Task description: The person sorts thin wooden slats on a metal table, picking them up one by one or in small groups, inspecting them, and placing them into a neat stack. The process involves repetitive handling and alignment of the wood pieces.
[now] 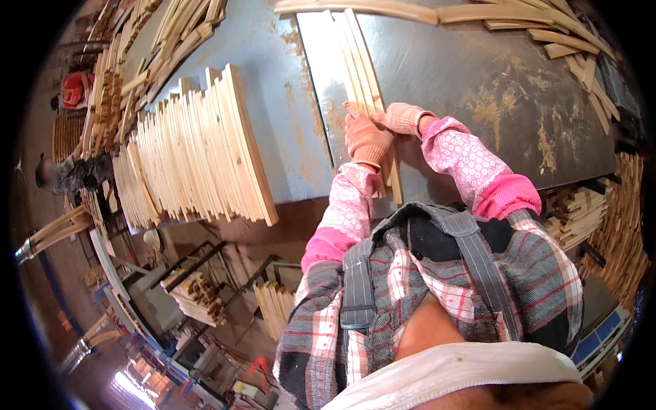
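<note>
A few long, pale wooden strips [357, 63] lie side by side on the metal tabletop [424, 61], their near ends reaching past its front edge. My left hand [367, 139], in an orange-pink work glove, is closed over the strips near that edge. My right hand [404, 119], gloved alike, grips them from the right side, just beyond the left. The two hands touch or nearly touch, and some fingertips are hidden between them. Pink patterned sleeve covers run up both forearms.
A row of wooden strips [198, 147] lies to the left on the tabletop. Loose strips [519, 14] are heaped along the far side. Bundled wood [198, 297] rests on racks below left, more [581, 215] below right. Another person [75, 174] is at the far left.
</note>
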